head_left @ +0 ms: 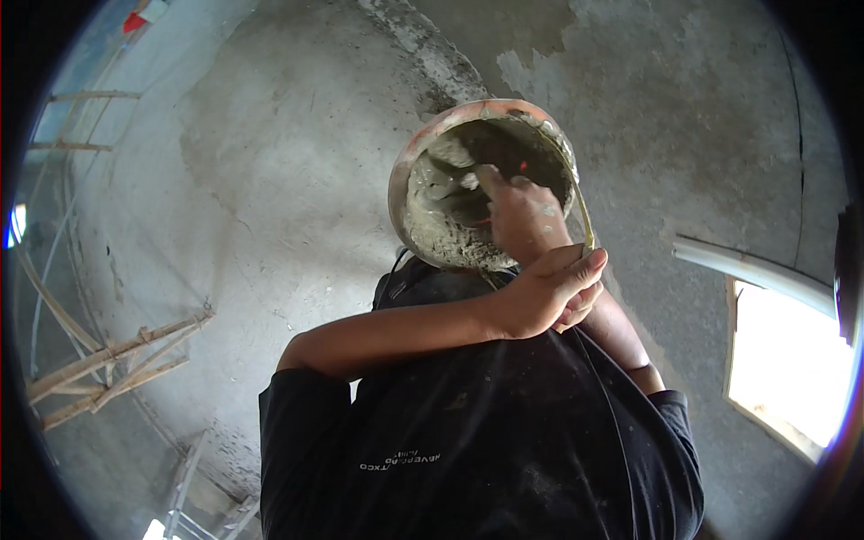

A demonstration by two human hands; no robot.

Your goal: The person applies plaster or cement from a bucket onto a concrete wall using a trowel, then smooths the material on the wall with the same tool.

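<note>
A round orange-rimmed bucket (pixel 402 184) is tipped so that its mouth shows, its inside coated with wet grey mortar (pixel 441 229). My left hand (pixel 556 290) comes across from the left and is closed at the bucket's right rim, around the end of its thin yellowish handle (pixel 581 202). My right hand (pixel 524 216) reaches into the bucket beneath my left one, spattered with mortar and slightly blurred. Its fingers are curled, and what they hold, if anything, cannot be made out. Smeared grey lumps and small red spots show near its fingertips.
Patchy grey plastered wall (pixel 270 180) surrounds the bucket. Wooden poles tied into a frame (pixel 117 364) stand at left. On the right are a bright window opening (pixel 787 360) and a pale pipe-like strip (pixel 756 267). A dark cable (pixel 799 135) hangs at upper right.
</note>
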